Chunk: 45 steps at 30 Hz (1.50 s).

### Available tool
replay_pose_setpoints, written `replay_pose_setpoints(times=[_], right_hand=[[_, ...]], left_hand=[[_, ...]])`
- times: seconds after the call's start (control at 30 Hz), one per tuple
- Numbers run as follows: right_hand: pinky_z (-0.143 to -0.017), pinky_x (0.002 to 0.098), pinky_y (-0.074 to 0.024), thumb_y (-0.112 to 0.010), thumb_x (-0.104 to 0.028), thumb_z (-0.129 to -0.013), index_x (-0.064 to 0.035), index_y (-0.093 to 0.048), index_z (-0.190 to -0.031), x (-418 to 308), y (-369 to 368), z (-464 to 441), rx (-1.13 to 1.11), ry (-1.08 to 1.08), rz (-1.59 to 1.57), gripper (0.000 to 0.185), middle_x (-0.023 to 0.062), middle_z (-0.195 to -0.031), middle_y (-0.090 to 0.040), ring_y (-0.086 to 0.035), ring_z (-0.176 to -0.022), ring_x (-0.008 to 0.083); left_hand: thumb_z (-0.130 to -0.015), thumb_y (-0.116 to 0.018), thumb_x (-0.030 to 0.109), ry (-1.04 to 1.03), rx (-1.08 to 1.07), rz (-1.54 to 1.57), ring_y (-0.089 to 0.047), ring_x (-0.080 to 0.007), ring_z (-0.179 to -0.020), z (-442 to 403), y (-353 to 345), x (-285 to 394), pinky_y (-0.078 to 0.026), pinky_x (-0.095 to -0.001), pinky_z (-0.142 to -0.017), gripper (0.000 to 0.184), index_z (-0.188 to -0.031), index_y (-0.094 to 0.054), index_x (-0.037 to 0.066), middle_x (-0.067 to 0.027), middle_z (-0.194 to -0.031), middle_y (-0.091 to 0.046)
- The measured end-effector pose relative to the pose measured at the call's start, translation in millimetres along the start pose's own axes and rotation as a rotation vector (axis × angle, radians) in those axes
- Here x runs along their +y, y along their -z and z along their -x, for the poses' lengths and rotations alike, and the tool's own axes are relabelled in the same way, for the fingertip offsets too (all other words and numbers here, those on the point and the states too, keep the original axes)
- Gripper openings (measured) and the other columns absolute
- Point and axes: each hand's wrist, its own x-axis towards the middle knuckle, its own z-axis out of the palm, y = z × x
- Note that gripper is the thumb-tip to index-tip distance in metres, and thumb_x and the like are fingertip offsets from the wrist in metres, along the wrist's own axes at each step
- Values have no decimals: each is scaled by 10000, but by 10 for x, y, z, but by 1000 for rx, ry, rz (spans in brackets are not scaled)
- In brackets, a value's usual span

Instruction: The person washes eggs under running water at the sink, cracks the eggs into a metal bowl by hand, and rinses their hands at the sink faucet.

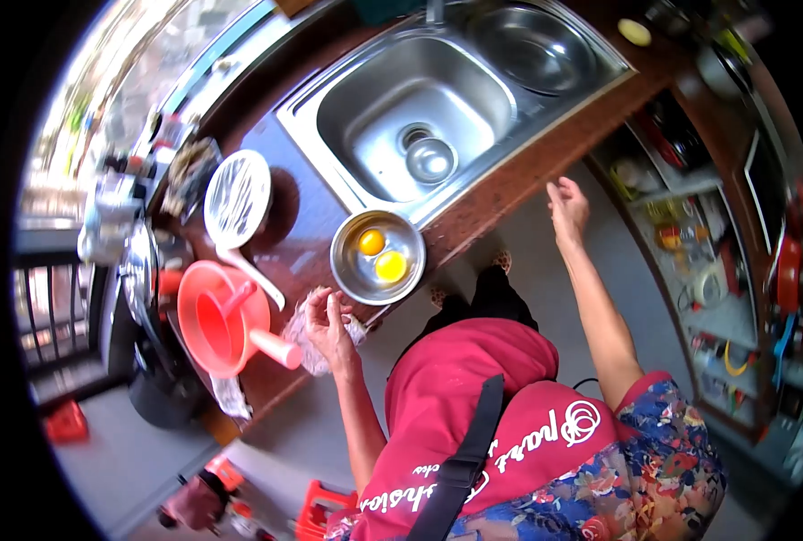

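Observation:
A small steel bowl [349,263] sits at the counter's front edge, with two raw egg yolks, one yolk [372,241] behind the other yolk [391,267]. Just left of the bowl is my left hand [329,332], its fingers loosely bent and apart, with nothing visible in it. Behind that hand lies a fuzzy pinkish cloth [299,341]; whether they touch I cannot tell. My right hand [568,213] hangs in the air right of the counter edge, fingers stretched out and holding nothing.
A steel sink [347,117] with a small round dish [431,160] in it lies beyond the bowl. On the left stand a pink basin [190,311], a pink handle [275,348] and a white strainer [237,198]. Filled shelves [721,316] line the right. A red stool [316,512] stands below.

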Motion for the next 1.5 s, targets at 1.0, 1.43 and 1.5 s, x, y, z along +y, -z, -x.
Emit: replay_pose_setpoints(times=[1.0,1.43,1.5], right_hand=[[-791,447,-486,-516,-201,-869,-121,-605,-1158,-1424,-1186,1612,-1428,759,701,313,181,-888,-653,-638,-822,327],[-687,462,-509,-502,-120,-833,-141,-665,-1050,-1570,-1031,1528,-1280,805,788,272,183,-791,-649,-637,-758,358],[-676,462,-509,-495,-98,-819,-138,-667,-1046,-1531,-1119,1609,-1299,867,797,287,183,-786,-647,-638,-741,353]], left_hand=[[-845,-572,103,-426,260,-786,-595,-302,-743,-69,-107,-571,-477,-394,-625,88,-930,-585,85,-93,-845,-574],[-851,-569,112,-385,250,-818,-594,-302,-743,-66,-117,-535,-474,-396,-610,87,-928,-589,76,-88,-853,-585],[-846,-567,109,-408,255,-809,-589,-301,-732,-75,-112,-560,-468,-399,-603,89,-931,-585,87,-89,-840,-568]])
